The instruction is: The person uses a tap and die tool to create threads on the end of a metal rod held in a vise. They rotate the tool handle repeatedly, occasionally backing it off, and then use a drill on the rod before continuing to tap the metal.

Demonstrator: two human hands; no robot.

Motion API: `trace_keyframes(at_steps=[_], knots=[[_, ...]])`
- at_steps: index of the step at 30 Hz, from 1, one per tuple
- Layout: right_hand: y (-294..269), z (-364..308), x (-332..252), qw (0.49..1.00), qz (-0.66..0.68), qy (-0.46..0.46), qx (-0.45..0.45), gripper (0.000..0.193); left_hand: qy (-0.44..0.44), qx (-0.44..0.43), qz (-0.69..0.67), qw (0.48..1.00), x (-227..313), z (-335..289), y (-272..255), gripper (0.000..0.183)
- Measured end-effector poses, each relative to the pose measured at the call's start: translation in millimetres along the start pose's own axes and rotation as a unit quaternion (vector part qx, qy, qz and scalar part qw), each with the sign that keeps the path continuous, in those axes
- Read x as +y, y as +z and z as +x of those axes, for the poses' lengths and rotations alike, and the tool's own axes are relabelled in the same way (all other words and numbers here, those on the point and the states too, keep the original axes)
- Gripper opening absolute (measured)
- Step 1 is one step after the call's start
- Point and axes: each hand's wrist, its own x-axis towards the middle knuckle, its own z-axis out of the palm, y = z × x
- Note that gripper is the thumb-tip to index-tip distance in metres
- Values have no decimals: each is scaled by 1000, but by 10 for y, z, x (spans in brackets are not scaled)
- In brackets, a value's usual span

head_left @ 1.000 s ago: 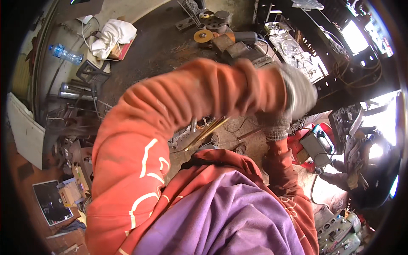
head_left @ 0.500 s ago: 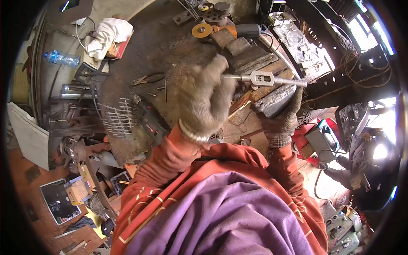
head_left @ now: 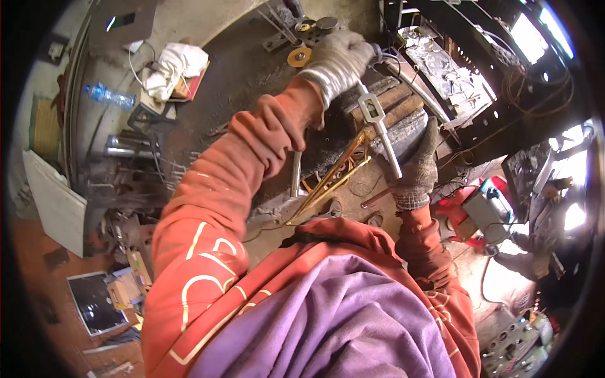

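My left hand [head_left: 343, 60], in a grey knit glove, is closed round the far end of a silver tap wrench [head_left: 387, 146]. The wrench slants from this hand towards my right hand, over a dark metal block [head_left: 406, 129]. Its slotted middle is above the block's left side. My right hand [head_left: 414, 179], in a darker glove, grips the near end of the block. One digit stretches along the block's right side; the other fingers are mostly hidden. Any tap under the wrench cannot be made out.
Beside the block lie rusty bars [head_left: 398, 107]. An orange grinding disc [head_left: 299, 57] is near my left wrist. Brass-coloured rods [head_left: 328, 183] stick out at the bench's near edge. A white cloth [head_left: 176, 66] and a plastic bottle [head_left: 110, 96] are far left, a red-and-grey machine [head_left: 482, 211] right.
My left hand has moved away from me and closed on the wrench's far end. The wrench has turned from nearly sideways to a steep slant. My left sleeve now covers the drill.
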Motion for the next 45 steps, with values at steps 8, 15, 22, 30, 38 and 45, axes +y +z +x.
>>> trace_keyframes(at_steps=[8,15,22,30,38,45], knots=[[47,-26,-35,1000,-30,7,-2,134,243,-368,280,853,1021,262,751,31],[456,-178,563,982,-68,-176,6,136,439,-300,283,798,1006,-1476,273,12],[73,-34,11,1000,1,-17,6,136,72,-187,256,946,-65,-1624,-858,43],[140,-72,165,995,-45,-72,43,135,-28,109,-180,977,-89,-543,-115,56],[82,-17,-68,995,-50,-69,49,131,115,-215,183,952,551,594,702,45],[98,-112,19,996,-90,-12,-20,112,430,-407,335,733,1240,-1037,588,7]])
